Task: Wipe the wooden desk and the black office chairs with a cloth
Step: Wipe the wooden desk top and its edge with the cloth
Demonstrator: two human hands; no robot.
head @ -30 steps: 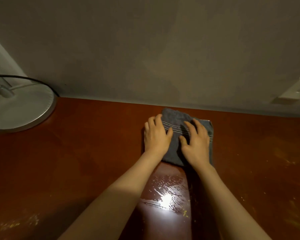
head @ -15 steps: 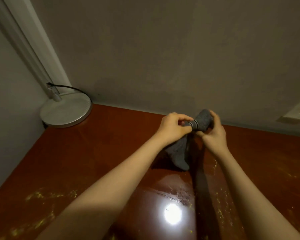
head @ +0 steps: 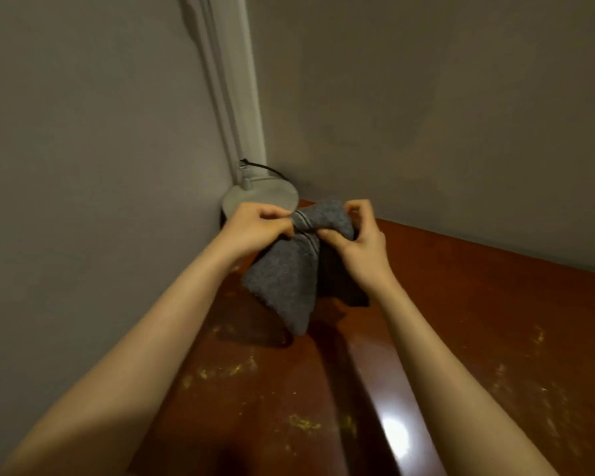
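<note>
Holding a gray striped cloth (head: pixel 285 280) lifted over the far left part of the wooden desk (head: pixel 478 321), close to the wall corner. Pinching its bunched top with the left hand (head: pixel 258 225), fingers curled tight. Gripping the same top with the right hand (head: pixel 358 242), fingers bent round the fabric. Just behind the hands, a round lamp base (head: pixel 265 197) with a black cable (head: pixel 261 166).

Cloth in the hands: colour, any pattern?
The cloth is dark grey terry with thin pale stripes near the bunched top; head view shows it.
</note>
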